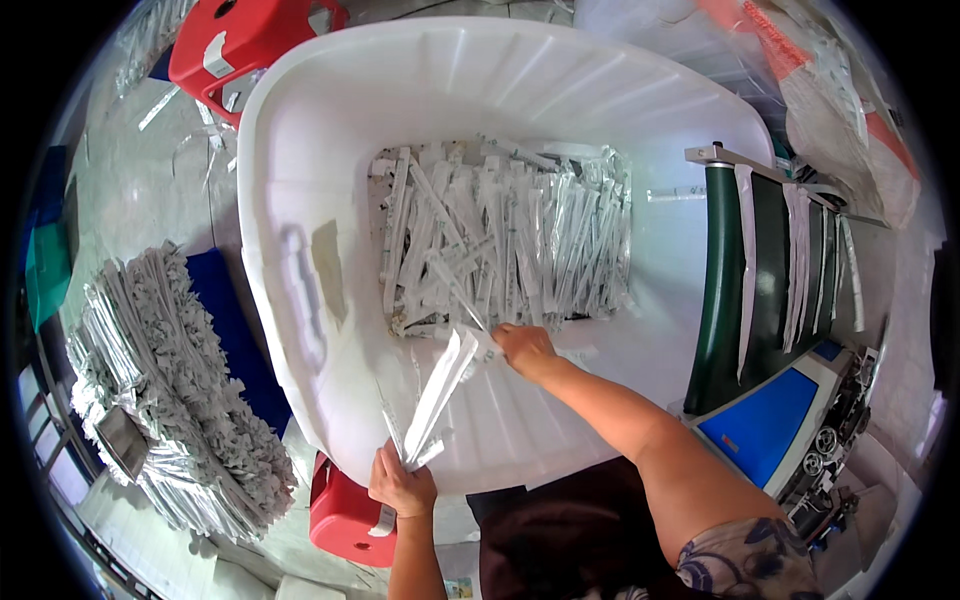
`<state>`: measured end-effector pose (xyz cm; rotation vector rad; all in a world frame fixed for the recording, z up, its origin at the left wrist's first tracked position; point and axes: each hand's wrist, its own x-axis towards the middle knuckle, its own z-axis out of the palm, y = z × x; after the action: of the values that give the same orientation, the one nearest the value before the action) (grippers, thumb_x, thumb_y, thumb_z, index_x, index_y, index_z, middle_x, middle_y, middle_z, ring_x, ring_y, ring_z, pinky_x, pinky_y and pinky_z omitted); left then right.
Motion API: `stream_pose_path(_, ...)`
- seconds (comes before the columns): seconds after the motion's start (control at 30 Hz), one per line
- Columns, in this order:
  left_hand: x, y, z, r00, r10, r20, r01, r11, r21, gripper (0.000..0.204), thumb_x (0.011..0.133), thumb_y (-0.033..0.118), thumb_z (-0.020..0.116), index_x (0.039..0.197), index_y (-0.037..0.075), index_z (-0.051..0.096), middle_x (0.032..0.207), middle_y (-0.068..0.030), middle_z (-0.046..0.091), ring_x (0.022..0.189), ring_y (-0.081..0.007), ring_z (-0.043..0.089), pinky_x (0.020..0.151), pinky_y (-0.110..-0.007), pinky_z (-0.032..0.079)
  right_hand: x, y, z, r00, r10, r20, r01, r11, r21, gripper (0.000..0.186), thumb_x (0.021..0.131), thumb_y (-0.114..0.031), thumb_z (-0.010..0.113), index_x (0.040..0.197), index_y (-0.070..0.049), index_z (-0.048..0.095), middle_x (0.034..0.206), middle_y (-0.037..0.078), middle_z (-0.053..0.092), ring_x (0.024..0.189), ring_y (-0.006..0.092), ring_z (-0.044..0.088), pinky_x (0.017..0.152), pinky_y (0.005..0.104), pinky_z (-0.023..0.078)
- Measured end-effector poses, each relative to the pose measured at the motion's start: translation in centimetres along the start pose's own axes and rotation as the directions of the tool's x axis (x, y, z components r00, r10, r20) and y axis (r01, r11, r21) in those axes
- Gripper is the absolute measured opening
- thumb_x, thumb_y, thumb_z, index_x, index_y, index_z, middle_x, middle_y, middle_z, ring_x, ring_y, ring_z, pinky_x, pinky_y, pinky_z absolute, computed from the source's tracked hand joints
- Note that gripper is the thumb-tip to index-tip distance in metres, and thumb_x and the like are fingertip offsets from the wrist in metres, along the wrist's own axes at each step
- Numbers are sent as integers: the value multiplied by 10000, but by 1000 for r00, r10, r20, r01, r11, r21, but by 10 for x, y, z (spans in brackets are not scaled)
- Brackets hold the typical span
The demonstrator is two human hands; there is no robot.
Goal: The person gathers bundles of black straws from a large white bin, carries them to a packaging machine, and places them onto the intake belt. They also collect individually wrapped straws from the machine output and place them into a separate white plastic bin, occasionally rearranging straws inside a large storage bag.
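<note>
Left fingers (386, 468) gripped long white papery strips (440, 395) fanned beyond them; loose hold risked slippage. Right fingers' (506, 337) hold was unclear.

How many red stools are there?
2. One red stool is at the upper left, past the white tub; the other is at the bottom, beside the left hand. More may be hidden.

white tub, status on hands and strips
Left hand holds white strips. Right hand over tub at thin strip, grip unclear. More strips piled on tub bottom. Green conveyor at tub's right.
</note>
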<state>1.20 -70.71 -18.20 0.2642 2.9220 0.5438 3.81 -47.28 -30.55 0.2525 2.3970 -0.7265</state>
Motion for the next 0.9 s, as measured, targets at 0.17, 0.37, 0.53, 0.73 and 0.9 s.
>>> stream_pose_path(0.17,-4,-9,4,999,-48,-3,48,999,13,276,590,46,525,865,53,523,634,-87,511,540,-283,515,445,-365,393,-22,-40,-10,967,250,41,-234,819,524,153,691,-125,520,831,-64,522,758,151,567,752,323,542,622,405,422)
stream_pose_path(0.37,4,0,3,976,-192,98,174,970,168,300,596,31,508,894,50,478,681,-121,548,627,-334,537,512,-431,406,-80,-53,-53,878,471,85,-312,428,848,209,734,-165,547,885,-22,526,618,97,567,532,200,558,471,328,422)
stream_pose_path(0.53,17,46,-35,735,-338,587,678,362,-640,193,781,166,549,894,12,528,636,-7,501,564,-77,458,501,-224,363,-152,-86,-129,860,508,40,-166,205,965,266,708,-178,612,880,3,519,657,50,556,539,131,519,476,293,432)
stream_pose_path(0.73,-46,151,-124,525,427,736,796,60,-603,647,728,400,580,1208,65,304,1149,-65,417,1075,-180,377,913,-312,281,-217,-172,-158,841,507,-192,-274,704,655,388,688,-277,581,969,-33,472,775,200,567,756,350,554,648,417,422)
stream_pose_path(0.9,-51,194,-197,251,613,749,934,50,-353,649,727,433,560,1207,81,303,1180,-149,395,1077,-256,393,944,-382,270,-296,-198,-190,793,354,-495,26,793,608,280,685,-169,483,926,-28,458,982,177,490,889,336,503,701,407,401)
